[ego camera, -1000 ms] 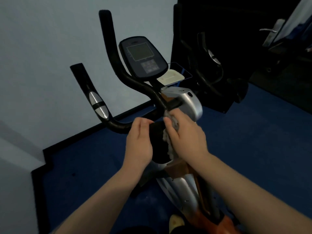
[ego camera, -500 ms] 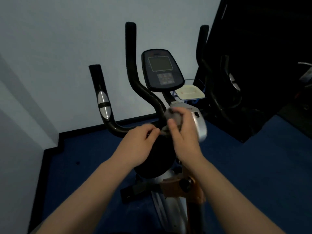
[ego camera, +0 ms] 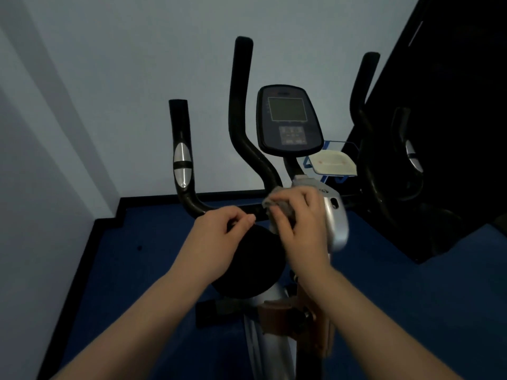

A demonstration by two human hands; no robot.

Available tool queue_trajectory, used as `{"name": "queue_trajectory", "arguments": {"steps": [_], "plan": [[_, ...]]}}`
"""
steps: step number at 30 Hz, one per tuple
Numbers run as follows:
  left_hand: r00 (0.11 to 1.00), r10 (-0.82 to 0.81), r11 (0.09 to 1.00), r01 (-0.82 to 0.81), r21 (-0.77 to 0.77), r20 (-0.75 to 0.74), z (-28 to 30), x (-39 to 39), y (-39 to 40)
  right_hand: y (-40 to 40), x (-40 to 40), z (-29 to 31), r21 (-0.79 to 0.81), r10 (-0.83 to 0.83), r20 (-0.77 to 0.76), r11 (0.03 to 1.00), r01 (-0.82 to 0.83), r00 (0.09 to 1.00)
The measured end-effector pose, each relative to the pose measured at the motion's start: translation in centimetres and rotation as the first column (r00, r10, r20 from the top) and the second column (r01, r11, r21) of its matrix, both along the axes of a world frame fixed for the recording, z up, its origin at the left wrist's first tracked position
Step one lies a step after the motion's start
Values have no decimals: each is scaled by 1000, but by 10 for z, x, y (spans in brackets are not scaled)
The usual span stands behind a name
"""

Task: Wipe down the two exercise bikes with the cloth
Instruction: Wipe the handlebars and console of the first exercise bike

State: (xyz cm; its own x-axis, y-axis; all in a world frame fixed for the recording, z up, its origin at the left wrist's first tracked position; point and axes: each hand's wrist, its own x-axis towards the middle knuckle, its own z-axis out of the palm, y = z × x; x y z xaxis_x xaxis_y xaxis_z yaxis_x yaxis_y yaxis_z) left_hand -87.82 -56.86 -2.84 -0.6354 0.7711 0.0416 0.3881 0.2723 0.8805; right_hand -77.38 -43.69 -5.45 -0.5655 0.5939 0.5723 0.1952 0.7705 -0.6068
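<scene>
Blue carpet [ego camera: 115, 270] and a pale wall [ego camera: 109, 78] frame the exercise bike [ego camera: 336, 223] at centre. The right hand [ego camera: 301, 223], fingers curled round the grey cloth [ego camera: 279, 205], presses it to the handlebar [ego camera: 241, 127] junction, apparently to scrub there. The left hand [ego camera: 219, 239], fingers loosely curled and seemingly holding nothing, hovers beside it, probably steadying. A second bike [ego camera: 408, 160] waits at right.

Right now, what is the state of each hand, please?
Left hand: fingers curled, near the handlebar; whether it holds something cannot be told.
Right hand: grips the grey cloth.
</scene>
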Motion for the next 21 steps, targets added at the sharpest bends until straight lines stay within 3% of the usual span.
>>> {"name": "queue_trajectory", "arguments": {"steps": [5,11,16,21], "plan": [[1000,-7,1000,7,17,1,1,1,0,36,-14,23,67,161,136,983,-171,978],[1000,-1,1000,0,26,27,1,1,-1,9,-8,2,-36,-44,-18,998,44,999],[1000,8,1000,-8,-9,-8,1,2,0,28,-15,16,73,48,119,996,-57,992],[1000,24,1000,-24,-3,-5,2,2,0,15,-17,6,-61,-30,-9,998,30,1000]]}}
